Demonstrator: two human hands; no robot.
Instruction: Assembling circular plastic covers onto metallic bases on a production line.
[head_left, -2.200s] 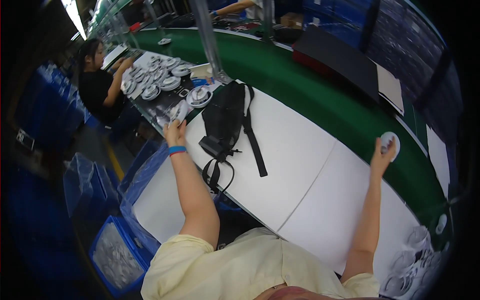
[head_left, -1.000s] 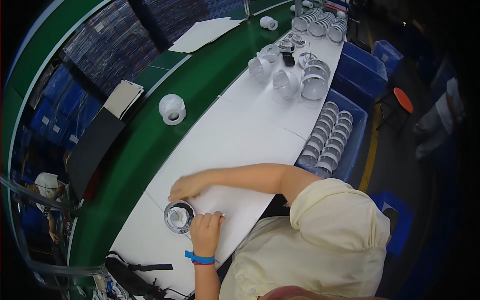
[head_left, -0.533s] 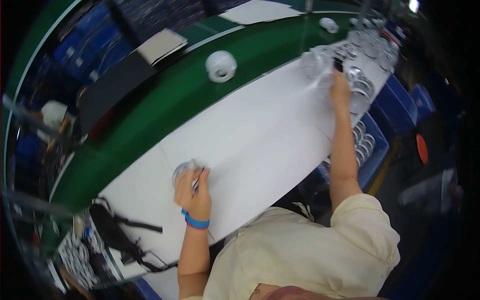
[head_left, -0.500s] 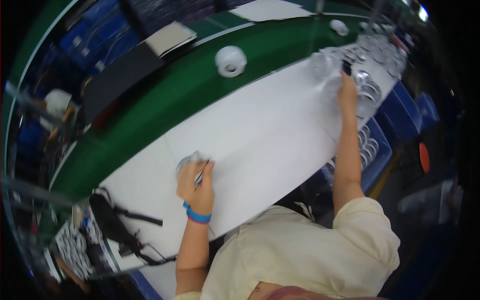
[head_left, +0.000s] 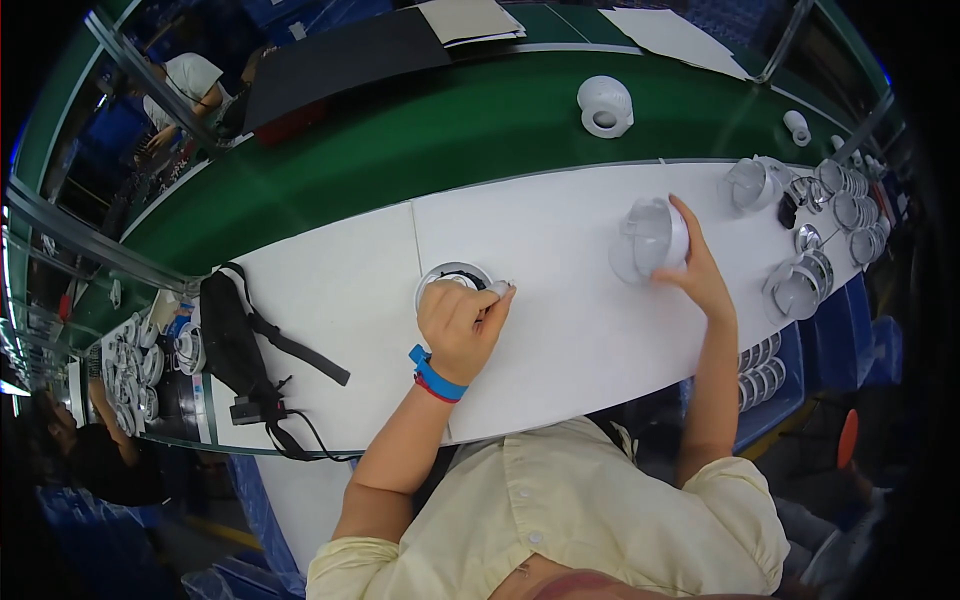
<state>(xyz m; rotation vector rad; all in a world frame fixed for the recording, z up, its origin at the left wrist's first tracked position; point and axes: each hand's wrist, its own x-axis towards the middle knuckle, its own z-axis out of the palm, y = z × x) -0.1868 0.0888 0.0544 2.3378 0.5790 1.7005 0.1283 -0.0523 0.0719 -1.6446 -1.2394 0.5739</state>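
Note:
My left hand [head_left: 462, 330] is closed over a round white housing [head_left: 430, 285] with a dark inside, which lies on the white table. A small whitish piece [head_left: 498, 288] is pinched between its thumb and forefinger; its kind is unclear. On that wrist is a blue band [head_left: 437, 378]. To the right, my right hand [head_left: 703, 275] grips a clear cup-shaped plastic cover [head_left: 645, 240] with a white rim, thumb on the near side and fingers on the far side. The cover is slightly blurred.
At the right stand stacked clear covers [head_left: 797, 288], silvery rings [head_left: 808, 238] and a blue bin [head_left: 785, 385] of rings. Beyond the table, a white dome-shaped housing [head_left: 606, 105] rests on the green belt [head_left: 480, 130]. A black strapped pouch [head_left: 235, 340] lies left. Other people sit farther left.
My right hand has come from the parts at the right toward the middle, carrying the clear cover. My left hand stays at the round housing. The whole view has turned.

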